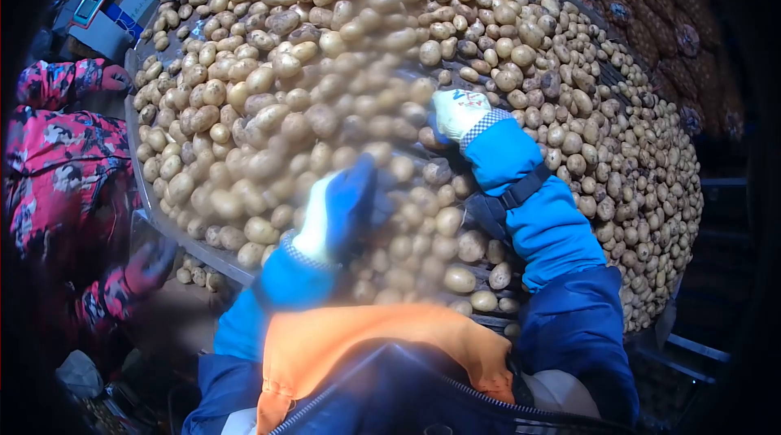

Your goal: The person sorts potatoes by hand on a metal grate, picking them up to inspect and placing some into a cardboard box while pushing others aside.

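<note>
Hundreds of potatoes (268, 69) lie piled on a big round sorting table (154, 215). Both of the person's hands wear gloves and reach out over the pile. The left hand (342, 207) has a blue and white glove. It is blurry and sits on the potatoes near the close edge, so I cannot tell if it holds one. The right hand (457, 112) has a white glove and rests farther out, fingers down among the potatoes. I cannot tell if it grips anything. Blue sleeves cover both arms. On the left stands another person in a red patterned jacket (57, 167), just beside the table. Net sacks (667, 28) full of potatoes sit at the far right.
</note>
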### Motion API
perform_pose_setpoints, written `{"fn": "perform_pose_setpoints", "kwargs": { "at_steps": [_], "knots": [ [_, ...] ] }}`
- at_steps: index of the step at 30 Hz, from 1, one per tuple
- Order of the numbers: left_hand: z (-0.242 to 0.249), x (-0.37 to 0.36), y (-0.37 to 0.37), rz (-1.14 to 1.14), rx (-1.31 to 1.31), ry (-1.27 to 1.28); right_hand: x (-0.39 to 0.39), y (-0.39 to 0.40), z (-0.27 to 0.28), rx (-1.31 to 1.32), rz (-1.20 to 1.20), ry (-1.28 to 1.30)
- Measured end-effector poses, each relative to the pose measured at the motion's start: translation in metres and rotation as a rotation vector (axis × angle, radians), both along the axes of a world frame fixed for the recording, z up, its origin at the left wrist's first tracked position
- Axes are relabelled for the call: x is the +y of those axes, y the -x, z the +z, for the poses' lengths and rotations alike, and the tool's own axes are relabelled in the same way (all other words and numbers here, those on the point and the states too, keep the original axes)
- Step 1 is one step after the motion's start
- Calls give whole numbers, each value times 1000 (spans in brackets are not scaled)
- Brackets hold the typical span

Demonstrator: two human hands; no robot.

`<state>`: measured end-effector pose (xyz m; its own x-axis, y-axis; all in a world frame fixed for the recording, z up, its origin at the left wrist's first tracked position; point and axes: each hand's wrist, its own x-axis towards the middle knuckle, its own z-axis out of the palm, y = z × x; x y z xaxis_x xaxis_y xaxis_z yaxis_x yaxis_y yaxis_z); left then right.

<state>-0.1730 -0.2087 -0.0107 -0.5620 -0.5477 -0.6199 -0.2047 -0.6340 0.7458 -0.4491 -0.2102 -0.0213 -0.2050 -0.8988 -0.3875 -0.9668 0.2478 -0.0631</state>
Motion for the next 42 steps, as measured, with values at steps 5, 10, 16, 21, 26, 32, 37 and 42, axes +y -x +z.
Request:
{"fn": "perform_pose_setpoints", "kwargs": {
  "at_steps": [5, 10, 16, 21, 26, 32, 37, 42],
  "knots": [
    [-53, -3, -13, 16, 703, -466, 16, 16, -27, -175, -186, 166],
    [-42, 8, -10, 97, 654, -506, 52, -4, -23, -243, -386, 413],
    [-58, 18, -3, 76, 690, -523, 96, -51, -5, -486, -261, 683],
    [-14, 11, 8, -61, 222, 368, 74, 34, 35, 23, -182, 530],
    [-9, -22, 66, -350, -66, 1376, 26, 78, 23, 212, -3, 38],
    [-26, -19, 95, -701, -166, 1452, 26, 90, -12, 315, 67, 73],
    [-27, -20, 83, -398, -179, 1431, 28, 89, -13, 324, 96, 146],
    [-14, -16, 61, -219, -118, 1339, 25, 99, -28, 347, 176, 269]
  ]
}}
